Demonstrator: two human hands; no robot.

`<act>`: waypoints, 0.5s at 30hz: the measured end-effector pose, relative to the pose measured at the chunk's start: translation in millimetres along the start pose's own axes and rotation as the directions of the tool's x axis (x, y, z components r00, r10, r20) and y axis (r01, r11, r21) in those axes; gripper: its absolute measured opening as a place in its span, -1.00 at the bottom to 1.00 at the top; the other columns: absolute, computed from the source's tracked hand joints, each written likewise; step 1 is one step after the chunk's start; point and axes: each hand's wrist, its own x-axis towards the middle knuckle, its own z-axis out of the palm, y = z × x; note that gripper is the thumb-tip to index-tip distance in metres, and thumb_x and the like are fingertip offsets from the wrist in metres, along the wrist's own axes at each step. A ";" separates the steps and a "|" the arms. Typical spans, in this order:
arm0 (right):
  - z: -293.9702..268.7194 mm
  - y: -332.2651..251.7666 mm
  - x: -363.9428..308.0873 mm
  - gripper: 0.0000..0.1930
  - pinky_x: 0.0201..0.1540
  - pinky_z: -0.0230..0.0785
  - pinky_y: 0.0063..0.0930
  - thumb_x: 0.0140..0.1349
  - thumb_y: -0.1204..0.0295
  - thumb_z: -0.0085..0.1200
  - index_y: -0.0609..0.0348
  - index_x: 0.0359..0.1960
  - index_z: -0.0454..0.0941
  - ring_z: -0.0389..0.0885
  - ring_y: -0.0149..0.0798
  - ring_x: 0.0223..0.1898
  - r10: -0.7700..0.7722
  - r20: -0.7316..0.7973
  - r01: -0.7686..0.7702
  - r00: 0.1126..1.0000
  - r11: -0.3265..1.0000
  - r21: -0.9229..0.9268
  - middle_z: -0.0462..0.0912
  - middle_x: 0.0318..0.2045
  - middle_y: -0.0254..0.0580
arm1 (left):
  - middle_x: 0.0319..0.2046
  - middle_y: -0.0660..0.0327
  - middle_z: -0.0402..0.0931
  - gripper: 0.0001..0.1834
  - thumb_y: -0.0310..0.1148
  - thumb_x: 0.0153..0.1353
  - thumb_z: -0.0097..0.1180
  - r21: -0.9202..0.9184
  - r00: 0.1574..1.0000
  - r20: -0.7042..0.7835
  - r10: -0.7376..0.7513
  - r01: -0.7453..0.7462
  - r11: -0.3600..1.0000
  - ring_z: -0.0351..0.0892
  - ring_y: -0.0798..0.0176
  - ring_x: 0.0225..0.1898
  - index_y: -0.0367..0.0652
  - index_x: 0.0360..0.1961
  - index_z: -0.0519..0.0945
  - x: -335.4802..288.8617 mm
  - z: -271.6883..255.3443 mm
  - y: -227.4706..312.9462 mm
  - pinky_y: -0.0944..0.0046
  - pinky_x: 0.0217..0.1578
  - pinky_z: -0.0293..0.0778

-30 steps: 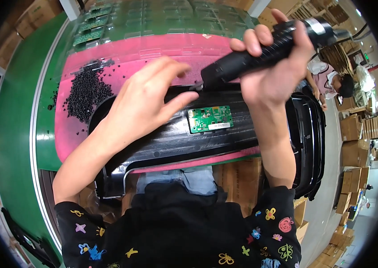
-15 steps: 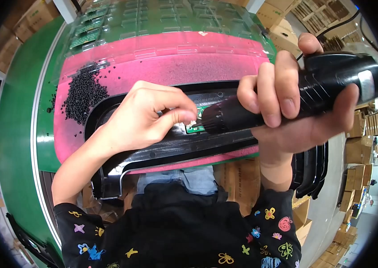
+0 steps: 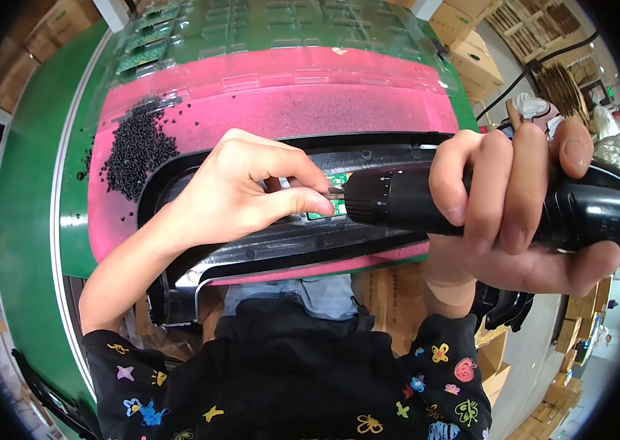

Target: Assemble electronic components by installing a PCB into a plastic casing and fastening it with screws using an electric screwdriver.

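Note:
My right hand (image 3: 519, 194) wraps round a black electric screwdriver (image 3: 412, 202), held nearly level with its nose to the left. The thin metal bit (image 3: 336, 193) runs from the nose to my left hand (image 3: 244, 194). There the thumb and index finger are pinched at the bit's end; what sits between the fingertips is too small and hidden to make out. Beneath them lies a green circuit board (image 3: 322, 215), partly covered by the fingers and the screwdriver. It rests inside a long, black, glossy plastic housing (image 3: 266, 246) with raised walls.
A pile of small black screws (image 3: 138, 154) lies left on a pink mat (image 3: 288, 103). Behind stands a clear plastic tray (image 3: 251, 55) with several green boards at its left end. Cardboard boxes (image 3: 475, 62) stand beyond the table, and a black cord (image 3: 537, 62) hangs at upper right.
The screwdriver has been turned more level and its nose faces my left fingertips. My right hand has shifted right and down; my left hand has barely moved, its pinch now at the bit.

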 end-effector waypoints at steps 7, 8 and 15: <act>-0.2 11.5 -4.4 -0.48 -0.59 0.34 -0.60 0.08 0.06 0.22 0.17 -0.10 0.34 0.45 -0.50 -0.71 -0.094 -0.096 0.107 0.991 0.984 0.145 0.51 -0.63 -0.41 | -0.47 0.17 0.68 -0.83 -0.49 -0.03 0.43 -0.320 0.940 0.164 -0.300 0.339 0.885 0.65 0.35 -0.44 -0.31 -0.44 0.67 0.3 -6.0 4.3 0.39 -0.41 0.49; -1.7 12.1 -3.6 -0.47 -0.60 0.33 -0.62 0.08 0.07 0.22 0.19 -0.09 0.35 0.45 -0.50 -0.71 -0.106 -0.077 0.116 0.991 0.983 0.144 0.51 -0.63 -0.41 | -0.47 0.17 0.68 -0.83 -0.49 -0.03 0.43 -0.318 0.939 0.161 -0.304 0.341 0.885 0.65 0.35 -0.44 -0.31 -0.44 0.67 -0.2 -5.8 3.0 0.39 -0.41 0.49; -28.3 13.2 0.6 -0.43 -0.55 0.35 -0.55 0.13 0.02 0.21 0.17 -0.01 0.33 0.47 -0.49 -0.68 -0.087 0.155 0.081 0.984 0.996 0.045 0.53 -0.60 -0.40 | -0.39 0.13 0.69 -0.81 -0.48 0.06 0.36 -0.211 0.985 0.089 -0.149 0.164 0.964 0.64 0.34 -0.38 -0.35 -0.30 0.68 0.7 0.4 -2.0 0.36 -0.33 0.53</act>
